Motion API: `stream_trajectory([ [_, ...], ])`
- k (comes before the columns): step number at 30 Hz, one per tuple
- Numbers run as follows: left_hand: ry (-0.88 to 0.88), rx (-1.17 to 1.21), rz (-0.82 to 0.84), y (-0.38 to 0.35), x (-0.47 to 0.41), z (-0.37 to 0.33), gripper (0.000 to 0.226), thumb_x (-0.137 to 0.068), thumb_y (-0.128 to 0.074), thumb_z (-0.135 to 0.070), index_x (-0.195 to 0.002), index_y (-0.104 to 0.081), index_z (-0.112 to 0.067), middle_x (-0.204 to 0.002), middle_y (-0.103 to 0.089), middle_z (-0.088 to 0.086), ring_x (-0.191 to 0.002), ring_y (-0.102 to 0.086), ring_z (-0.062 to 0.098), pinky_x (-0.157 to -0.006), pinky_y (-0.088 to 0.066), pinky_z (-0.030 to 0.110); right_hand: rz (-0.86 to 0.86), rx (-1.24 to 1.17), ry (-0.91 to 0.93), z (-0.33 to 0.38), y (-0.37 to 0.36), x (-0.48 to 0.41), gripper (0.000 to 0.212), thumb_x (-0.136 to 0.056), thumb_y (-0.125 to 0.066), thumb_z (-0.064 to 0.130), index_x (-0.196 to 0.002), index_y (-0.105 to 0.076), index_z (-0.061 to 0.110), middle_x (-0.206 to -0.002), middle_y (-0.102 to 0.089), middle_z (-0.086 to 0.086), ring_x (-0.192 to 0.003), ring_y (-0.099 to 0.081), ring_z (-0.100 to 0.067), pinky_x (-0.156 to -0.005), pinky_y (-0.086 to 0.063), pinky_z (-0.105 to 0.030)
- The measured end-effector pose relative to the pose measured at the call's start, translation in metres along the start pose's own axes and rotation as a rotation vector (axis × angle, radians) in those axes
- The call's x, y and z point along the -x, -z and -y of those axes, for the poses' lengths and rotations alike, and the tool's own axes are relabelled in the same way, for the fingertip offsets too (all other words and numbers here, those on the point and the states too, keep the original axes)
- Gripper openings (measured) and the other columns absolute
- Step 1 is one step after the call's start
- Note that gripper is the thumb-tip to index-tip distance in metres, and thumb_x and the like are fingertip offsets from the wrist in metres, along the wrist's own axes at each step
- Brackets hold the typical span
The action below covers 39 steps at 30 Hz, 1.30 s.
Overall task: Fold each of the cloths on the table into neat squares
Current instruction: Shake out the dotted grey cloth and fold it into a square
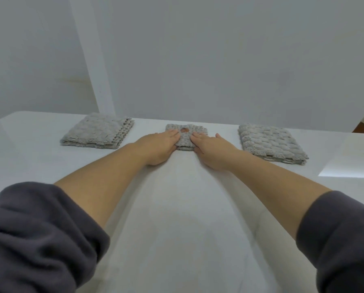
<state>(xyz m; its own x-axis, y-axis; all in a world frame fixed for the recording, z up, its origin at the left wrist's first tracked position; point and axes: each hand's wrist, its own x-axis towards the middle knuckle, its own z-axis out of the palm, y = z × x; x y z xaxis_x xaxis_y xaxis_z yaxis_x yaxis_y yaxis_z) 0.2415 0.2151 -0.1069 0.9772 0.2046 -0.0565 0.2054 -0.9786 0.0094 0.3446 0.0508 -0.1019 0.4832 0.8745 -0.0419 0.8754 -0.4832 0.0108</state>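
Three grey textured cloths lie in a row near the far edge of the white table. The left cloth and the right cloth are folded into flat squares. Between them sits the middle cloth, folded small, with a small brown spot on top. My left hand lies flat on its left side, fingers straight, thumb at the near edge. On its right side my right hand presses down with straight fingers. Most of the middle cloth is hidden under both hands.
A white wall rises right behind the table's far edge. A bright patch of light falls on the table at the right. Dark brown edges show at the far left and far right corners.
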Motion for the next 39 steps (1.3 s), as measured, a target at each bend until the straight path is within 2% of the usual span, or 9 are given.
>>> stream_trajectory([
  [7, 0.049, 0.018, 0.043, 0.002, -0.020, 0.003, 0.056, -0.104, -0.023, -0.023, -0.156, -0.005, -0.013, -0.164, 0.002, 0.001, -0.150, -0.002, 0.012, -0.122, -0.006, 0.030, 0.029, -0.024, -0.037, -0.004, -0.002, -0.022, 0.054, -0.104, -0.023, 0.018, -0.156, -0.009, 0.014, -0.164, -0.005, 0.000, -0.150, -0.009, -0.017, -0.121, -0.007, -0.046],
  [12, 0.052, -0.022, 0.025, 0.012, -0.016, -0.007, 0.060, -0.103, -0.019, -0.033, -0.156, -0.001, -0.012, -0.164, 0.005, 0.001, -0.150, 0.000, 0.013, -0.122, -0.003, 0.038, 0.009, -0.085, -0.042, -0.007, 0.005, -0.019, 0.056, -0.104, -0.019, 0.028, -0.156, -0.006, 0.010, -0.164, -0.002, -0.002, -0.151, -0.001, -0.017, -0.120, 0.000, -0.048],
  [15, 0.083, -0.062, 0.111, 0.008, -0.010, -0.015, 0.061, -0.103, -0.015, -0.036, -0.155, 0.005, -0.012, -0.163, 0.012, 0.002, -0.150, 0.008, 0.012, -0.121, 0.004, 0.043, 0.051, -0.083, -0.033, -0.005, 0.002, -0.013, 0.054, -0.105, -0.016, 0.030, -0.155, -0.009, 0.010, -0.164, -0.003, -0.002, -0.151, 0.000, -0.017, -0.119, 0.000, -0.053],
  [18, 0.093, -0.066, -0.003, 0.010, -0.009, -0.016, 0.059, -0.103, -0.014, -0.033, -0.156, 0.000, -0.011, -0.164, 0.005, 0.004, -0.150, 0.005, 0.014, -0.121, 0.005, 0.047, -0.083, -0.044, -0.135, -0.026, 0.002, -0.007, 0.054, -0.104, -0.018, 0.030, -0.154, -0.012, 0.011, -0.164, -0.003, -0.003, -0.151, 0.000, -0.020, -0.118, 0.001, -0.055],
  [21, 0.261, -0.126, -0.198, 0.016, -0.006, 0.009, 0.057, -0.103, -0.017, -0.033, -0.155, -0.009, -0.011, -0.164, -0.002, 0.006, -0.151, 0.001, 0.020, -0.119, 0.004, 0.052, -0.102, 0.098, -0.401, -0.064, 0.002, 0.010, 0.059, -0.102, -0.018, 0.028, -0.155, -0.002, 0.009, -0.164, 0.006, -0.004, -0.151, 0.007, -0.025, -0.117, 0.003, -0.059],
  [23, 0.447, -0.152, -0.197, 0.014, 0.002, 0.038, 0.058, -0.101, -0.019, -0.034, -0.155, -0.011, -0.014, -0.164, -0.002, 0.005, -0.150, 0.002, 0.023, -0.117, 0.004, 0.058, -0.046, 0.038, -0.534, -0.082, -0.001, 0.023, 0.058, -0.101, -0.017, 0.025, -0.155, -0.003, 0.008, -0.164, 0.006, -0.003, -0.150, 0.007, -0.028, -0.115, 0.003, -0.063],
  [27, 0.657, -0.047, -0.125, -0.012, 0.029, 0.071, 0.057, -0.100, -0.018, -0.035, -0.152, -0.017, -0.013, -0.163, -0.008, 0.005, -0.149, -0.005, 0.024, -0.113, -0.007, 0.065, 0.008, -0.107, -0.532, -0.097, -0.004, 0.034, 0.056, -0.102, -0.015, 0.027, -0.156, -0.003, 0.014, -0.164, 0.004, 0.004, -0.150, 0.005, -0.026, -0.115, 0.001, -0.064],
  [29, 0.665, -0.002, -0.125, -0.017, 0.029, 0.077, 0.055, -0.100, -0.017, -0.033, -0.152, -0.018, -0.013, -0.162, -0.010, 0.004, -0.148, -0.008, 0.024, -0.113, -0.011, 0.063, 0.001, -0.111, -0.502, -0.105, -0.003, 0.035, 0.056, -0.103, -0.015, 0.027, -0.156, -0.004, 0.015, -0.164, 0.003, 0.004, -0.151, 0.004, -0.024, -0.116, 0.000, -0.063],
  [39, 0.595, 0.100, -0.139, -0.016, 0.022, 0.118, 0.057, -0.101, -0.026, -0.016, -0.156, -0.010, -0.018, -0.164, -0.003, -0.003, -0.150, -0.002, 0.019, -0.117, -0.006, 0.058, -0.020, -0.111, -0.577, -0.147, -0.002, 0.043, 0.056, -0.103, -0.016, 0.025, -0.157, -0.004, 0.018, -0.164, 0.002, 0.004, -0.151, 0.003, -0.020, -0.118, 0.000, -0.059],
])
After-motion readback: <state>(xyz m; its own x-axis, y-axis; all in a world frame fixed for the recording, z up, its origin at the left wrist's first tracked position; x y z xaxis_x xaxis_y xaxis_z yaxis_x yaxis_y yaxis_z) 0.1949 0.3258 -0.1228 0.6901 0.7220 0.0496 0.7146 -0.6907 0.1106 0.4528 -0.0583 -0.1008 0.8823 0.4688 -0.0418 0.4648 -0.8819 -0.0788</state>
